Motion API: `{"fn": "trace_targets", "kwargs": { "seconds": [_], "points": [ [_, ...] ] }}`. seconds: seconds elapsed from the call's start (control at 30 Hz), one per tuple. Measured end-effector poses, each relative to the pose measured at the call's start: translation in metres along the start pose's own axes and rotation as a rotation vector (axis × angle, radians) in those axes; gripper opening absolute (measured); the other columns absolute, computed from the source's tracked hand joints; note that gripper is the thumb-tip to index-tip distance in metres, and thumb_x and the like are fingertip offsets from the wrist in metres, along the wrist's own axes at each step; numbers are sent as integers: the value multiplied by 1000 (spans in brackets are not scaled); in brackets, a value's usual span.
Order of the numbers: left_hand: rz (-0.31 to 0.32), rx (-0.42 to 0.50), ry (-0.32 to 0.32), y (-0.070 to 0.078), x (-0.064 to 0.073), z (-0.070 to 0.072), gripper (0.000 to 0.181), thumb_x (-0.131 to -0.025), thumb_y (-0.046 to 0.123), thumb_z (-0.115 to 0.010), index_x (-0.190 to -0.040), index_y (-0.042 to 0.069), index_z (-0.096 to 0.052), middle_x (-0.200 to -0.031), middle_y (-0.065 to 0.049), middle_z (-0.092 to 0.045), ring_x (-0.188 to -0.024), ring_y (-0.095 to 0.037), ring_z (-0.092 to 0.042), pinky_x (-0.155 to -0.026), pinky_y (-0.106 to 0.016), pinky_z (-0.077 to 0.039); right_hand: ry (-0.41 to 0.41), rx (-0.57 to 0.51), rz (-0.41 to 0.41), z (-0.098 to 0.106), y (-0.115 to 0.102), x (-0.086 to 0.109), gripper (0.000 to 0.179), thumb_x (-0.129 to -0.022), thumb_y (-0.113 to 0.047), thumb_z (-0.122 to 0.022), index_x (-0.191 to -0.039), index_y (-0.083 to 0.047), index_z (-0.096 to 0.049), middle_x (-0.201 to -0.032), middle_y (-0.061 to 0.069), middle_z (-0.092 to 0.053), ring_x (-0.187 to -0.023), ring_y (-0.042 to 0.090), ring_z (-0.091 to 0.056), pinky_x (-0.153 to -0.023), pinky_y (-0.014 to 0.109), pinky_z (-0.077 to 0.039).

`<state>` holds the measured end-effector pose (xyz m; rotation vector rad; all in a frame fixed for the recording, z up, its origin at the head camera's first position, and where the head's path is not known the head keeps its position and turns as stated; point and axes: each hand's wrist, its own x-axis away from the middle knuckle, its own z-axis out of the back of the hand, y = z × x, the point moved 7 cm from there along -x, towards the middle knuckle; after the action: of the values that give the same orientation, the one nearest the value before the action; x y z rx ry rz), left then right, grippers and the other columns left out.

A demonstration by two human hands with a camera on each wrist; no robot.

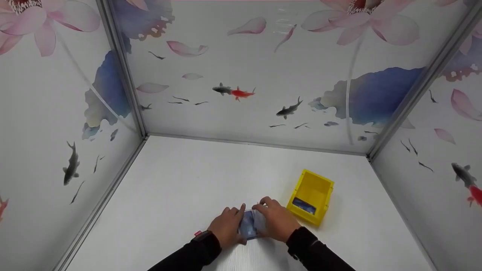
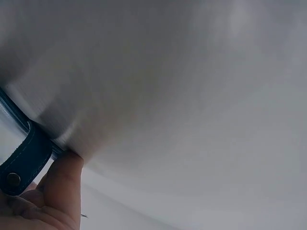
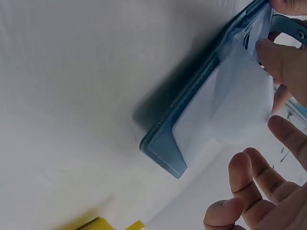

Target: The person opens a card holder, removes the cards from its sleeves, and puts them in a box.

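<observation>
A blue card holder [image 1: 247, 225] with clear plastic sleeves lies opened out between the two hands. My left hand [image 1: 227, 226] grips its left side; in the left wrist view the thumb [image 2: 64, 184] presses its edge beside a strap [image 2: 29, 160] with a metal snap. Along the other side, my right hand [image 1: 279, 220] has thumb and forefinger at a milky plastic sleeve [image 3: 235, 96], which stands lifted from the blue cover [image 3: 165, 148]. The other right fingers [image 3: 240, 172] are bent away from the holder.
A yellow bin [image 1: 318, 184] stands to the right, beyond the right hand, with a dark blue flat item [image 1: 304, 206] inside. White panels printed with fish and lotus enclose the white table [image 1: 180, 177] at the left, back and right.
</observation>
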<state>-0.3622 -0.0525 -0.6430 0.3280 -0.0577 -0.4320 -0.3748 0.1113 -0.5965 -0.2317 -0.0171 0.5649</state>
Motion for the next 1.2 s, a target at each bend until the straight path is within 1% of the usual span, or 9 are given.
{"fn": "trace_targets", "kwargs": {
  "seconds": [0.07,0.2,0.37,0.47,0.57,0.73,0.97,1.07,1.2],
  "points": [
    [-3,-5,1,0,0,0,114,-81,48,-103,-174,13,-47,-149,-9,-70,-126,-22,-63,-107,-38,-61,-24,-20,-21,0,3,1,60,-91,-40,-98,-144,-22,-75,-136,6,-69,-117,23,-68,-108,45,-64],
    [-8,-10,-4,1,1,2,104,-83,49,-101,-170,16,-54,-147,-8,-71,-123,-21,-62,-107,-38,-60,-75,-74,-60,-1,10,4,47,-92,-42,-95,-129,-17,-82,-123,3,-74,-106,19,-68,-104,44,-64],
    [-9,-13,-2,2,1,3,96,-83,50,-101,-163,14,-62,-146,-8,-70,-122,-22,-61,-103,-39,-60,-116,-205,-184,-4,26,6,42,-101,-50,-85,-117,-11,-86,-123,6,-80,-110,23,-74,-108,50,-62],
    [-8,-15,-1,1,2,3,92,-83,50,-101,-160,14,-64,-146,-9,-70,-124,-23,-61,-105,-39,-60,-105,-259,-264,-6,34,6,31,-105,-40,-83,-114,-11,-87,-113,5,-78,-102,23,-71,-103,48,-63],
    [-2,-6,-5,1,2,3,90,-83,50,-101,-157,14,-66,-147,-10,-70,-125,-24,-61,-106,-40,-60,-99,-235,-300,-8,38,6,17,-103,-28,-85,-111,-14,-86,-101,1,-70,-90,19,-62,-92,42,-62],
    [0,8,-5,1,3,6,88,-82,50,-101,-155,13,-68,-146,-10,-70,-126,-25,-61,-107,-41,-60,-88,-219,-278,-13,38,4,8,-100,-12,-87,-108,-14,-85,-99,-1,-69,-89,18,-62,-89,39,-61],
    [15,17,-19,0,2,4,88,-82,50,-102,-155,12,-68,-146,-9,-69,-126,-23,-60,-107,-40,-59,-108,-174,-101,-16,19,1,25,-97,3,-84,-115,-13,-87,-114,2,-77,-107,19,-75,-107,45,-64],
    [25,19,-23,0,1,2,88,-81,50,-102,-154,13,-69,-147,-9,-69,-127,-23,-60,-107,-40,-60,-125,-217,-127,-20,15,0,21,-98,0,-83,-116,-9,-88,-113,4,-79,-110,22,-76,-111,49,-62],
    [21,23,-14,-1,1,1,87,-82,50,-102,-154,13,-69,-147,-10,-69,-127,-24,-61,-107,-41,-60,-130,-346,-175,-23,13,-6,16,-101,-8,-79,-114,-5,-89,-109,6,-84,-102,20,-75,-104,51,-64]
  ]
}}
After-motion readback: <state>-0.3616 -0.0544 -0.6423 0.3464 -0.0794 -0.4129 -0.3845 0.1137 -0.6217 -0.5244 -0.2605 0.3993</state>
